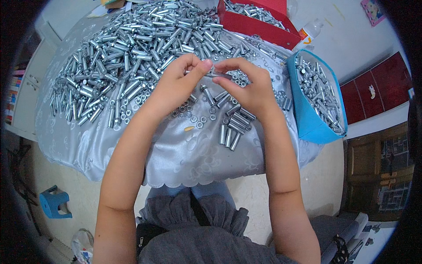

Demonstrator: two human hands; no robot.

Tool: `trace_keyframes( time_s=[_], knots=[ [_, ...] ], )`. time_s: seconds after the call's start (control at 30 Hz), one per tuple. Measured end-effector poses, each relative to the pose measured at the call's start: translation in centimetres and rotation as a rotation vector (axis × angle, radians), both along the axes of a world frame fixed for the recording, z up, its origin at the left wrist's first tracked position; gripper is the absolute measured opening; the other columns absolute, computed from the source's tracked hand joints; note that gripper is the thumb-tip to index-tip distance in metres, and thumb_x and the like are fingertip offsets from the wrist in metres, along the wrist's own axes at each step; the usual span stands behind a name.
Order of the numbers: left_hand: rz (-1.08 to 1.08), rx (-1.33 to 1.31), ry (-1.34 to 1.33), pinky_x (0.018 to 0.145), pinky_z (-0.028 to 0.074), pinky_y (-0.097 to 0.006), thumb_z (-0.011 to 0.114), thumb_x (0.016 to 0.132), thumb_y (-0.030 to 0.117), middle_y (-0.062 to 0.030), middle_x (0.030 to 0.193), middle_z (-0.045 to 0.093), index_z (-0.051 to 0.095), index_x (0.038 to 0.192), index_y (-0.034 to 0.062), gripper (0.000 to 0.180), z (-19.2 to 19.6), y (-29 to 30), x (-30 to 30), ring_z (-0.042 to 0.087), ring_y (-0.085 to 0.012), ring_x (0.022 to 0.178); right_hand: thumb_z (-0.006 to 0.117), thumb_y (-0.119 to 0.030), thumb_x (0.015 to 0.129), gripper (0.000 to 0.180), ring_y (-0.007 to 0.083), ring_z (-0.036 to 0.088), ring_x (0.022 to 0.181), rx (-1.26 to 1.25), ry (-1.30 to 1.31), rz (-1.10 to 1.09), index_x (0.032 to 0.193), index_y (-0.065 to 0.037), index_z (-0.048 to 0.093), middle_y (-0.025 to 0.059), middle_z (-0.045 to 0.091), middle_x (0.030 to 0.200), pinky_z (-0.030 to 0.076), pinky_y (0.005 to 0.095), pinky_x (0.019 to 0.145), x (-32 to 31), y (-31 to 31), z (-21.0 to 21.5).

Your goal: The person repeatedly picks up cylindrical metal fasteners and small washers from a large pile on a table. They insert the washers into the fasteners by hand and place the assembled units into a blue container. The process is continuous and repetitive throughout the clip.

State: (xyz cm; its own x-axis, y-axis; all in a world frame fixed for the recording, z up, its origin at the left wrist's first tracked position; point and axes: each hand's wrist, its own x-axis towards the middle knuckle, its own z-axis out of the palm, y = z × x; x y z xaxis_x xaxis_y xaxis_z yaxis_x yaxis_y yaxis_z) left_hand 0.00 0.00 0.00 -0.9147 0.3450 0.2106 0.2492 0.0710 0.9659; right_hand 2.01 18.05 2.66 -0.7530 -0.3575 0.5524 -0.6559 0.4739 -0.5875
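Observation:
Above the table, my left hand [182, 79] and my right hand [251, 86] meet with their fingers closed on a shiny metal sleeve anchor bolt [220, 75]. My left thumb and fingers pinch one end. My right thumb and forefinger grip the other end from below and above. The fingers hide part of the bolt. Beneath my right hand lies a small group of loose metal sleeves [237, 122]. Loose hex nuts [200, 119] are scattered on the cloth between my forearms. A large heap of sleeve anchor bolts [132, 53] spreads to the left and back.
A blue fabric bin [317, 128] filled with bolts stands at the right table edge. Behind it are a red box [259, 28] of bolts and a white bottle [311, 29]. A silvery patterned cloth [193, 165] covers the table. A blue stool [55, 203] stands on the floor, left.

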Motion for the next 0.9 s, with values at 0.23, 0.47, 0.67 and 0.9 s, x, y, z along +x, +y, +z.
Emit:
trace_keyframes(
  time_s=[0.23, 0.47, 0.67, 0.9],
  knots=[
    [-0.059, 0.180, -0.270, 0.046, 0.027, -0.018, 0.046, 0.089, 0.040, 0.0046, 0.069, 0.045, 0.051, 0.097, 0.0086, 0.033, 0.5, 1.6, 1.7, 0.034, -0.0029, 0.053, 0.068, -0.007, 0.069, 0.029, 0.0200, 0.062, 0.082, -0.129, 0.002, 0.096, 0.096, -0.002, 0.056, 0.0102, 0.062, 0.087, 0.047, 0.0283, 0.072, 0.0, -0.7, -0.6],
    [-0.198, 0.021, -0.070, 0.049, 0.028, -0.017, 0.046, 0.089, 0.037, 0.0056, 0.076, 0.046, 0.051, 0.109, 0.0092, 0.034, 1.0, 1.3, 2.0, 0.035, -0.0030, 0.058, 0.065, -0.004, 0.066, 0.038, 0.0191, 0.060, 0.086, -0.174, -0.028, 0.146, 0.102, -0.003, 0.055, 0.0101, 0.061, 0.093, 0.045, 0.0298, 0.078, 0.2, -1.0, -0.6],
    [-0.270, 0.179, -0.283, 0.047, 0.030, -0.018, 0.046, 0.089, 0.026, 0.0035, 0.066, 0.042, 0.053, 0.099, 0.0053, 0.024, 0.5, 1.0, 1.7, 0.037, -0.0043, 0.054, 0.067, -0.010, 0.065, 0.041, 0.0190, 0.055, 0.086, 0.015, 0.125, 0.062, 0.104, -0.004, 0.054, 0.0102, 0.058, 0.098, 0.044, 0.0284, 0.074, -0.1, -0.6, 0.1],
    [-0.156, 0.395, -0.390, 0.045, 0.025, -0.019, 0.045, 0.089, 0.025, 0.0050, 0.060, 0.036, 0.053, 0.095, 0.0068, 0.021, 1.5, 0.7, 1.1, 0.029, -0.0044, 0.048, 0.065, -0.017, 0.076, 0.019, 0.0098, 0.051, 0.067, -0.182, -0.228, 0.032, 0.086, -0.002, 0.058, 0.0036, 0.058, 0.075, 0.042, 0.0225, 0.063, -0.5, 0.1, -0.7]
  ],
)
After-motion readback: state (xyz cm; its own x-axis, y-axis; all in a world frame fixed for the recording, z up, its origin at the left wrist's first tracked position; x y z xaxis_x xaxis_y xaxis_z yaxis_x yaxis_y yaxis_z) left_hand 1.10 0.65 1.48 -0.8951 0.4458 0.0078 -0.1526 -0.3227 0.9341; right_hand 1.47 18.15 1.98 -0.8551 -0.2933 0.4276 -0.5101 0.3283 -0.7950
